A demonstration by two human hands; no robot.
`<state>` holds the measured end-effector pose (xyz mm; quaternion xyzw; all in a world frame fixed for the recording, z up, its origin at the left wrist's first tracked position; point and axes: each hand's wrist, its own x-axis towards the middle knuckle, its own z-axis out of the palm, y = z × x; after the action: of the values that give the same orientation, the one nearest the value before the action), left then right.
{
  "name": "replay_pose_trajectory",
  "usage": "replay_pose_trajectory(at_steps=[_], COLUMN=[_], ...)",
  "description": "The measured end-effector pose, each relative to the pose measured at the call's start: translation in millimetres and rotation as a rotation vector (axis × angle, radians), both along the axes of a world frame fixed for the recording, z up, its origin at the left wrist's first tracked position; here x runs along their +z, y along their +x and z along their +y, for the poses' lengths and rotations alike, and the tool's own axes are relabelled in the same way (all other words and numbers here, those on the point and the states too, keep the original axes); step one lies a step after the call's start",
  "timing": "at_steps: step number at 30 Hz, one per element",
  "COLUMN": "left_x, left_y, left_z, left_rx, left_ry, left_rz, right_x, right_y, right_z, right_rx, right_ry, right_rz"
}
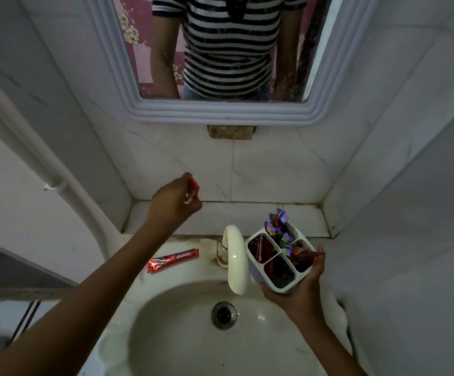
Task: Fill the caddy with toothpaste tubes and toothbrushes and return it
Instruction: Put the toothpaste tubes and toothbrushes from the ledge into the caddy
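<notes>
My left hand [175, 203] is closed around a red tube [194, 185] above the ledge [247, 217]. My right hand [300, 290] cups the caddy [280, 257] over the sink [193, 335]. Another tube [173, 260] lies on the rim. Filling continues, I judge: the held tube goes in next.

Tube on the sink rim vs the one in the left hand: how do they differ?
The tube on the sink rim lies flat, untouched and fully visible, label showing. The tube in the left hand is lifted above the ledge, gripped in the left hand and mostly hidden, so its size is unclear. Both are red.
</notes>
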<state>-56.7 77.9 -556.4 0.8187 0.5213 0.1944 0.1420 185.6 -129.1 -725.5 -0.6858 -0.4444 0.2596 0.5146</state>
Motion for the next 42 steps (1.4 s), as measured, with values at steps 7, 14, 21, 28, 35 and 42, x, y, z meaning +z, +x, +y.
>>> replay_pose_trajectory(at_steps=[7,14,21,28,35,42], left_x=[80,44,38,-80,-100,-1], left_y=[71,115,56,-33,-47,-31], left_z=[-84,-113,-61,-22,-24,-26], left_rx=[-0.239,-0.396,-0.167,0.002,-0.017,0.07], left_ry=[-0.217,-0.165,-0.252,-0.29,-0.358,-0.151], left_rz=[-0.36,0.181,-0.224,0.497,0.583,-0.006], right_x=[13,17,13,9,8,5], right_y=[-5,-3,-1,-1,2,2], right_z=[0,0,0,1,1,4], right_rx=[-0.018,-0.015,-0.005,-0.001,-0.004,-0.018], right_ry=[-0.028,-0.073,-0.031,-0.003,-0.041,-0.07], right_rz=[0.023,0.016,0.067,0.051,0.037,0.046])
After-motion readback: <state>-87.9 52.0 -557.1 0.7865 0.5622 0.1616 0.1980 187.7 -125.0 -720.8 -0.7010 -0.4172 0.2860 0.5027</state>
